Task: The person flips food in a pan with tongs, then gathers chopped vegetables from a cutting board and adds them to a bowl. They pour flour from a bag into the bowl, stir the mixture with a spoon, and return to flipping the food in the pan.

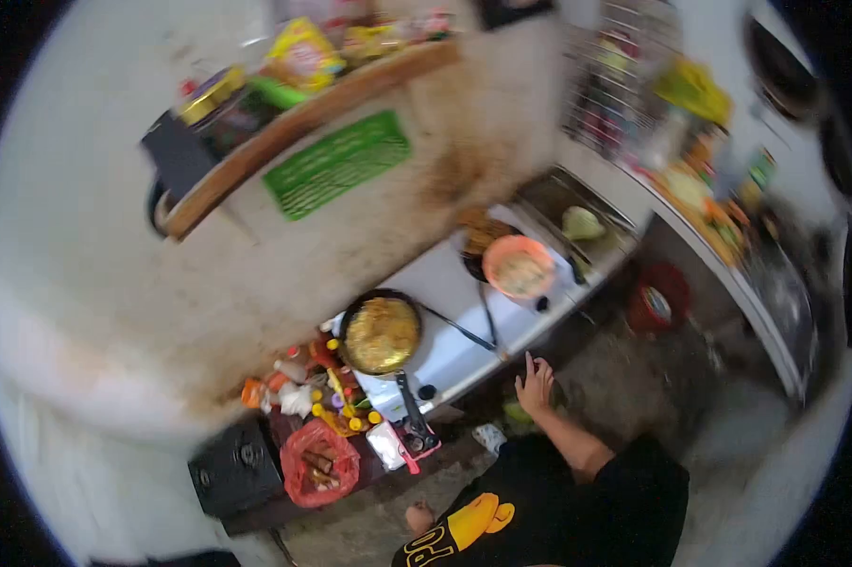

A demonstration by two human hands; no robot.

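Note:
My right hand (536,383) is in the air just off the counter's front edge, its fingers apart and nothing in it. My left hand (419,517) shows only as a small patch beside my black shirt, low in the view; its fingers cannot be made out. A dark pan (382,333) of yellowish food sits on the white counter (452,283). Farther right, an orange bowl (519,267) of pale food stands in front of another pan of brown food (485,236). A dark utensil (459,326) lies between them.
Sauce bottles (346,406), a red bag (320,463) and a black stove (237,466) are at the lower left. The sink (577,213) holds a pale green item. A red bucket (657,300) stands below. A wooden shelf (303,118) hangs above.

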